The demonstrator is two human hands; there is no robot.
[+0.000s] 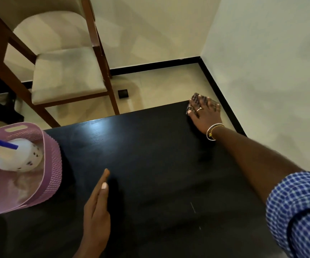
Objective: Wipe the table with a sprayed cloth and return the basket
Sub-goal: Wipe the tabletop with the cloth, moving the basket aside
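Right now, from the head view, the right hand (204, 113) reaches out to the far right corner of the black table (150, 155), fingers spread and pressing down on a dark cloth (194, 97). Only an edge of the cloth peeks out past the fingertips, so its pattern is hard to judge, possibly checked. The left hand (96, 207) rests edge-on near the front of the table, fingers straight and together, holding nothing. The pink basket (52, 164) sits on the table's left edge, well apart from both hands, with a white spray bottle (20, 159) lying inside it. A wooden chair (66, 75) stands on the floor beyond the table
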